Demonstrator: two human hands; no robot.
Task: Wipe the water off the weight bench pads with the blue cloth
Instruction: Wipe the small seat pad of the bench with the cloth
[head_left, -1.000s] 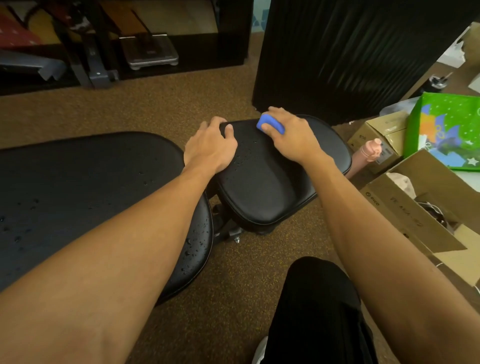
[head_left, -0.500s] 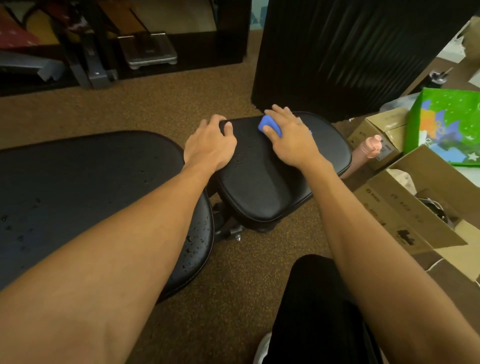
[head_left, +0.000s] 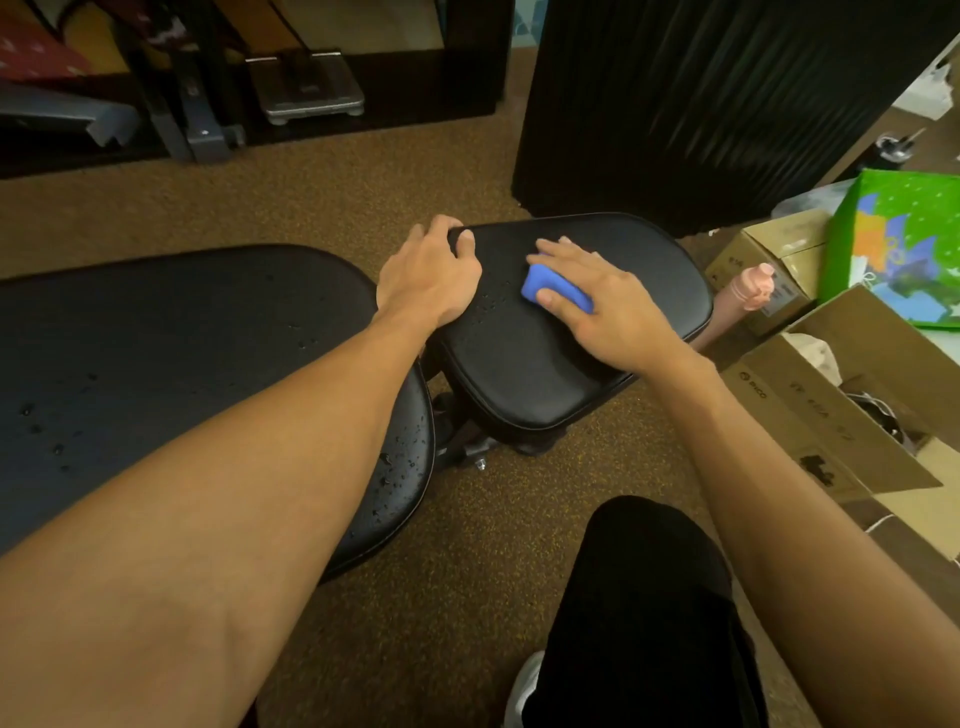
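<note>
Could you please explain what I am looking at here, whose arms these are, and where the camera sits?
No machine is involved: a person wears one camera on the head, looking down at their own arms. The right hand presses a blue cloth onto the small seat pad of a weight bench. The left hand grips that pad's edge. Water drops sit on the long back pad. Cardboard boxes stand on the carpet to the right.
</note>
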